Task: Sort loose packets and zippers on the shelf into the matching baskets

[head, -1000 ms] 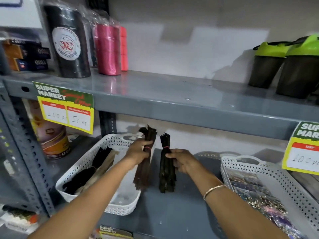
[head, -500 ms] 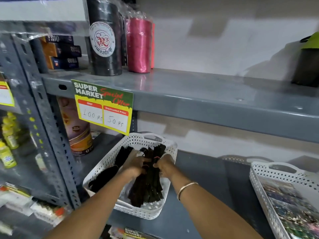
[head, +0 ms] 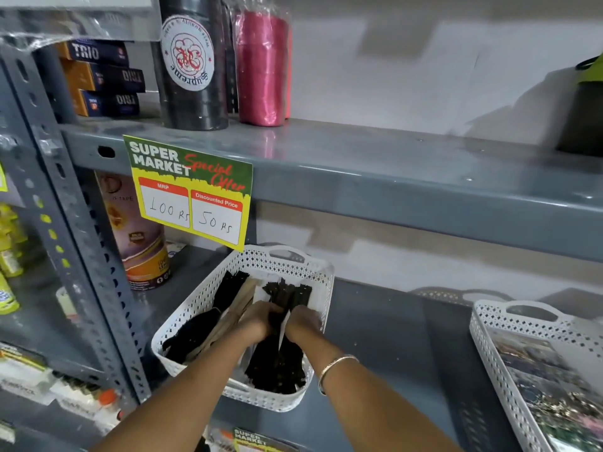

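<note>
Two dark zipper bundles (head: 277,363) lie side by side inside the left white basket (head: 208,288) on the grey shelf. My left hand (head: 257,321) and my right hand (head: 303,321) are both down in the basket, each closed around the middle of a bundle. Other black zippers (head: 192,331) and a tan bundle (head: 235,308) fill the basket's left half. A second white basket (head: 489,347) at the right holds small shiny packets (head: 551,393).
A price tag (head: 191,190) hangs from the upper shelf edge just above the left basket. A tape canister (head: 140,243) stands behind the basket at the left. Black and pink rolls (head: 225,63) sit on the upper shelf. Bare grey shelf (head: 391,337) lies between the baskets.
Both hands carried the two zipper bundles left from the open shelf and lowered them into the left basket. The view swung left with them.
</note>
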The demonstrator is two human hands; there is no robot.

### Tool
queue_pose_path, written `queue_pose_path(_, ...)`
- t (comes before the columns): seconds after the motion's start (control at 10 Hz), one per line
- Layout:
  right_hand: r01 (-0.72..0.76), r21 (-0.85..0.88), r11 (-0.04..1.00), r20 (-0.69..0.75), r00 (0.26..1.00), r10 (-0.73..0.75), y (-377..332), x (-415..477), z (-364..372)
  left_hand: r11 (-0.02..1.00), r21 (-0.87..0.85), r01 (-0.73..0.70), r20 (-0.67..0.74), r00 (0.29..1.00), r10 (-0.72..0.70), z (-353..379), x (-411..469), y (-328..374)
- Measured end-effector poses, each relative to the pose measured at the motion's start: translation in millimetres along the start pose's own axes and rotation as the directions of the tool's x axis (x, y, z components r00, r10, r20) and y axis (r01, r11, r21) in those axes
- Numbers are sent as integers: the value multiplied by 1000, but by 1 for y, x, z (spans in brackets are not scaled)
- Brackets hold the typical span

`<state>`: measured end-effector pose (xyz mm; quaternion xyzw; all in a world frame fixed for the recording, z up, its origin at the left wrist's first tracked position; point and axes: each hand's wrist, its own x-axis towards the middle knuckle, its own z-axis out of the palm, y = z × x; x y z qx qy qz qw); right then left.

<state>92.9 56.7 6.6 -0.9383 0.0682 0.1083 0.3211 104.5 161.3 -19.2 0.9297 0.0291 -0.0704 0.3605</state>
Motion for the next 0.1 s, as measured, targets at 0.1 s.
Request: queue_pose_path(0.1, 19, 78, 997, -24, 1000, -18, -6, -12, -10, 993, 99, -61, -110, 991, 72, -5, -8, 5)
